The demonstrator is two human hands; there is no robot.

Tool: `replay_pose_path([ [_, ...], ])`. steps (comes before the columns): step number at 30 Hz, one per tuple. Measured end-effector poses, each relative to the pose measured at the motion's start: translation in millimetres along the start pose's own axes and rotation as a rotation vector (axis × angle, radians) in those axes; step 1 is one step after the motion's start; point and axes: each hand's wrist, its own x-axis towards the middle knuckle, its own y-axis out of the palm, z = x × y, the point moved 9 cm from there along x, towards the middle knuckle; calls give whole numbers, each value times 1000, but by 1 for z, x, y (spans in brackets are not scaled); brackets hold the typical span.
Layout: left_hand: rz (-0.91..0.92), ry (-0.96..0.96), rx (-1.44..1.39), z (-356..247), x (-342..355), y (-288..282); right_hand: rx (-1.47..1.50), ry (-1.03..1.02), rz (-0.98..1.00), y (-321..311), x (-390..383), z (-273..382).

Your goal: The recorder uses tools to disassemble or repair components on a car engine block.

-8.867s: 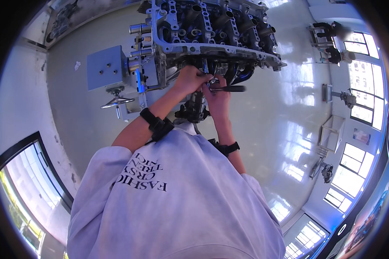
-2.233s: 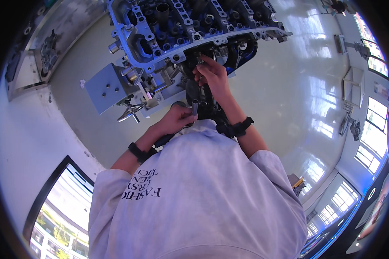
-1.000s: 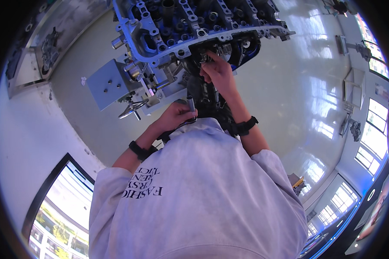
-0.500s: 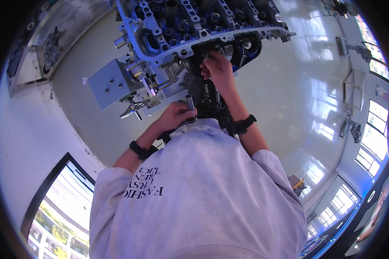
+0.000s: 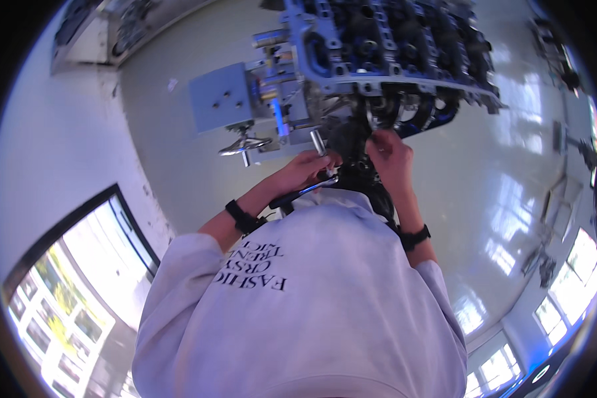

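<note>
My left hand (image 5: 302,172) is closed around a ratchet wrench (image 5: 317,186) in front of my chest. A long silver socket (image 5: 318,142) stands up from it, tilted a little to the left. To the right, my right hand (image 5: 393,160) is raised below the black curved pipes (image 5: 414,125) on the near side of an engine (image 5: 404,85). Its fingers are curled together, and whatever they may pinch is too small and blurred to name. The engine's top is uncovered, showing metal rails and round bores.
The engine hangs on a stand with a grey box (image 5: 220,97) and a metal handwheel (image 5: 245,146) at its left. A bench with metal parts (image 5: 86,50) lines the far left wall. More stands with parts (image 5: 544,265) are along the right side.
My right hand has drawn back from under the engine's edge toward me. My left hand with the ratchet has come closer to it. The whole view has shifted, putting the engine farther right.
</note>
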Motion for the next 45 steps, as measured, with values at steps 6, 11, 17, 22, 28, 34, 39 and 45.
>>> replay_pose_path([
  [6, -62, -22, 117, -10, -11, -18, 128, -158, 449, 77, -23, 26],
  [11, -281, 34, 268, -14, -21, -41, 55, -228, 504, 100, -13, 36],
  [17, -347, 62, 36, -11, -23, -43, 172, -94, 561, 105, -12, 23],
  [22, -337, 310, -259, -36, -21, -37, 414, 432, 806, 134, -34, -11],
  [28, -238, 504, -193, -70, -17, -24, 303, -26, 507, 107, -2, 27],
  [34, -215, 532, -350, -75, -28, -23, 218, -199, 594, 108, -14, 56],
  [39, -245, 469, -539, -65, -22, -29, 108, -362, 471, 102, -16, 66],
  [45, -504, 586, -448, -84, -42, -120, 352, -71, 592, 84, -25, 22],
])
